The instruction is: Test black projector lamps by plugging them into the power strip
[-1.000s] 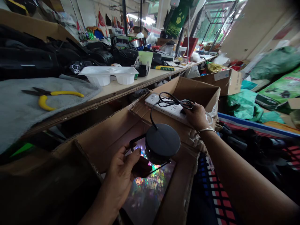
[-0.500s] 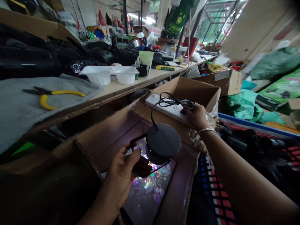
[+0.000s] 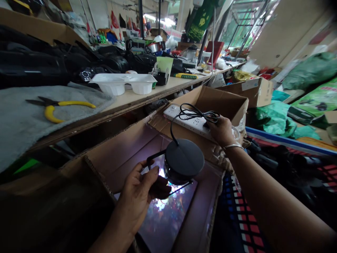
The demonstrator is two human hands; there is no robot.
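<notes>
My left hand [image 3: 143, 188] is closed on the black bracket of a round black stage light [image 3: 184, 158], holding it over an open cardboard box [image 3: 118, 151]. The lamp faces down and throws bright speckled light on a pale sheet [image 3: 168, 218] inside the box. From its back a black cord [image 3: 198, 114] runs up into a looped bundle. My right hand [image 3: 221, 130] is closed around the black plug [image 3: 206, 124] at the end of a white power strip [image 3: 185, 119]. Its fingertips are partly hidden by the hand itself.
On the workbench [image 3: 168, 84] at left are yellow-handled pliers [image 3: 50, 109] on a grey cloth, a white plastic tray [image 3: 113, 84] and black devices. A blue and red plastic basket [image 3: 250, 218] holding dark parts stands at right. Behind it lie green bags [image 3: 273, 116].
The light cast on the sheet has shifted from many coloured specks to whiter, brighter patches. Both hands and the lamp stay almost in place.
</notes>
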